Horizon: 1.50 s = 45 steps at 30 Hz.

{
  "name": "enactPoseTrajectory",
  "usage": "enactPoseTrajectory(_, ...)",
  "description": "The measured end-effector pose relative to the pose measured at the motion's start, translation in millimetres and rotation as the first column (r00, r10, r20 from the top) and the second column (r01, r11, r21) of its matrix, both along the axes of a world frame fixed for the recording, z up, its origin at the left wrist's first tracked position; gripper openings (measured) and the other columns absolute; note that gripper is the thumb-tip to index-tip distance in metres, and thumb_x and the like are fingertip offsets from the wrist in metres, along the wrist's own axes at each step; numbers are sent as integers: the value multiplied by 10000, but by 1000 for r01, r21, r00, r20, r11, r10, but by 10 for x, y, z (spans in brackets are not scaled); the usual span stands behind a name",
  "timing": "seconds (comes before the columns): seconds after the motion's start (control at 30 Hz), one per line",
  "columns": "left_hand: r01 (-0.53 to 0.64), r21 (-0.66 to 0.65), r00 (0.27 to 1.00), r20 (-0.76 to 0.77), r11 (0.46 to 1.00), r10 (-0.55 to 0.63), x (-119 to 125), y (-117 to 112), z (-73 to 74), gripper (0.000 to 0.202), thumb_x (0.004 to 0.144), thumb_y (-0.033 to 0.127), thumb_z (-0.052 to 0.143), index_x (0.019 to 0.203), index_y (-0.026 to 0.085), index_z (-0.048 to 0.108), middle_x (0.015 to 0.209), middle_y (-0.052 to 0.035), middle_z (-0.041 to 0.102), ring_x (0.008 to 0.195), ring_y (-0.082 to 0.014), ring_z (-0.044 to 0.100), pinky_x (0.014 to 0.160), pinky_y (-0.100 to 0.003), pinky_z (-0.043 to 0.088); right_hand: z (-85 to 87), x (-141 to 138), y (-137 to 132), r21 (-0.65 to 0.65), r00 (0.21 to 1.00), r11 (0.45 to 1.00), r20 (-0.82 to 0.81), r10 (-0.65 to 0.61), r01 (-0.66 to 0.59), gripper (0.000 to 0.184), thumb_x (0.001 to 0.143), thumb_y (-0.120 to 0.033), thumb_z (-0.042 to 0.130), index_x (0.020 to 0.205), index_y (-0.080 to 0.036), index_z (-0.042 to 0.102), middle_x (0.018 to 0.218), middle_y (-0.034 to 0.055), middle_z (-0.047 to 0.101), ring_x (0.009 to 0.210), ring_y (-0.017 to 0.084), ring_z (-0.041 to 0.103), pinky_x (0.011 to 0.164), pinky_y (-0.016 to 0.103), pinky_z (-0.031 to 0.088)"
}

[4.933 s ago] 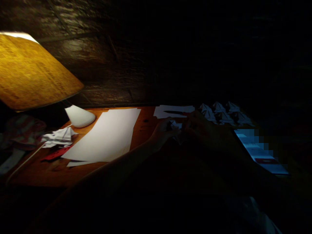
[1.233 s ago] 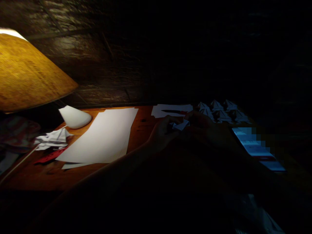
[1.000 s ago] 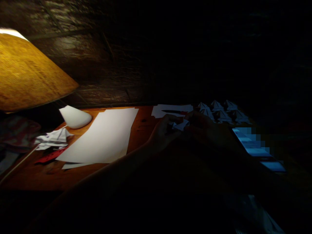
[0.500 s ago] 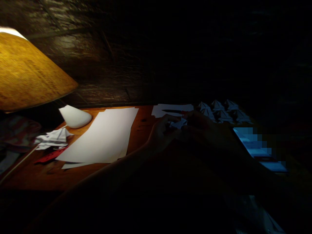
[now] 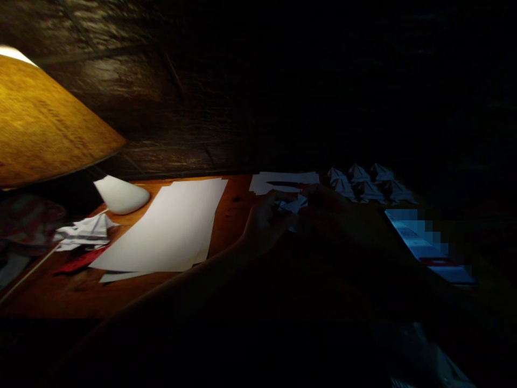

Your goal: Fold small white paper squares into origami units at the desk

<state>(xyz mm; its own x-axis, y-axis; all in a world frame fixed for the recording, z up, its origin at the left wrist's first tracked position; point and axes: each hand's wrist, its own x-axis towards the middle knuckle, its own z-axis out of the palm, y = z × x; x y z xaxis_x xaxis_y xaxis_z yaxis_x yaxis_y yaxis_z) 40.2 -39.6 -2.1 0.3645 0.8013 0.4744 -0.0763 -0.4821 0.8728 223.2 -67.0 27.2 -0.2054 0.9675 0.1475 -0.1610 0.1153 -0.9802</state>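
Observation:
In dim light both my hands meet over a wooden table (image 5: 234, 210). My left hand (image 5: 264, 223) and my right hand (image 5: 331, 213) are closed in a pinch on a small folded white paper piece (image 5: 294, 205) held between them just above the table. My right hand is mostly in shadow. Behind the hands lies a small stack of white paper (image 5: 283, 182) with a dark red-handled tool on it. Several folded paper figures (image 5: 367, 183) stand in rows at the right.
A yellow lampshade (image 5: 44, 129) fills the upper left. Below it lie a white paper cone (image 5: 119, 195), a crumpled folded paper (image 5: 83, 233) and a red strip (image 5: 78, 260). Large white sheets (image 5: 169, 229) cover the table's left. A lit screen (image 5: 428, 245) lies at the right.
My hands have stayed together on the folded paper piece, turning and shifting it slightly. The view has drifted a little; the rest of the table is unchanged.

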Motion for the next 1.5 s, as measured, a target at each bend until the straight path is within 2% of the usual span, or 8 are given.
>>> enactPoseTrajectory(0.2, -16, 33, 1000, -4, 999, 16, -4, -2, -19, 288, 808, 181, 727, 1075, 187, 619, 976, -24, 683, 782, -118, 628, 662, -230, 506, 27, -12, -20, -26, 1000, 1000, -17, -1, 1, 253, 721, -237, 747, 924, -264, 599, 882, 12, 639, 863, 206, 609, 775, 379, 508)
enactPoseTrajectory(0.4, -25, 61, 1000, -1, 998, 25, 0, 10, -25, 289, 802, 183, 729, 1071, 181, 625, 980, -27, 688, 789, -117, 632, 666, -222, 507, 28, -25, -30, -37, 999, 999, -32, -21, 19, 255, 710, -225, 746, 921, -263, 607, 882, 11, 643, 865, 210, 616, 791, 388, 520)
enactPoseTrajectory(0.57, -17, 45, 1000, 0, 999, 17, -2, -3, -25, 288, 811, 193, 730, 1077, 184, 624, 959, -19, 683, 763, -111, 623, 653, -216, 497, 21, -27, -29, -47, 998, 999, -56, -9, 6, 265, 708, -217, 738, 933, -255, 604, 855, 0, 638, 825, 196, 615, 760, 362, 521)
enactPoseTrajectory(0.8, -28, 54, 999, -15, 998, 29, -3, -3, -14, 281, 809, 193, 728, 1068, 185, 620, 937, -13, 677, 748, -107, 610, 641, -214, 486, 18, -23, -23, -30, 999, 999, -32, -17, 16, 219, 728, -210, 706, 917, -256, 605, 899, 22, 658, 876, 212, 629, 755, 375, 527)
enactPoseTrajectory(1.0, -17, 56, 1000, -2, 998, 17, 8, -15, -2, 265, 816, 192, 724, 1059, 190, 618, 963, -16, 680, 768, -107, 610, 655, -219, 486, -10, -33, -6, -41, 998, 999, -63, -13, 10, 260, 694, -216, 736, 911, -262, 601, 864, 9, 653, 840, 204, 623, 724, 364, 523)
enactPoseTrajectory(1.17, -8, 33, 1000, -12, 999, 8, 0, -4, -20, 284, 814, 209, 735, 1073, 194, 619, 928, -9, 678, 754, -112, 613, 643, -220, 486, -34, -31, 2, -32, 997, 999, -71, -19, 17, 239, 713, -215, 729, 919, -256, 616, 880, 8, 661, 866, 204, 633, 741, 362, 524)
enactPoseTrajectory(1.27, -4, 28, 1000, -14, 1000, 5, -3, 1, -21, 291, 817, 214, 731, 1083, 189, 615, 981, -26, 694, 768, -119, 622, 658, -232, 497, -42, -22, 6, -33, 998, 999, -58, -26, 24, 255, 715, -215, 734, 936, -255, 613, 865, 8, 659, 877, 207, 637, 745, 359, 532)
enactPoseTrajectory(1.5, -10, 38, 1000, -14, 999, 11, 4, -5, -13, 286, 819, 222, 731, 1082, 188, 621, 996, -32, 696, 785, -123, 623, 680, -238, 499, 11, -28, -20, -36, 998, 999, -48, -34, 32, 222, 721, -205, 723, 905, -259, 613, 878, 14, 660, 876, 210, 633, 764, 373, 528)
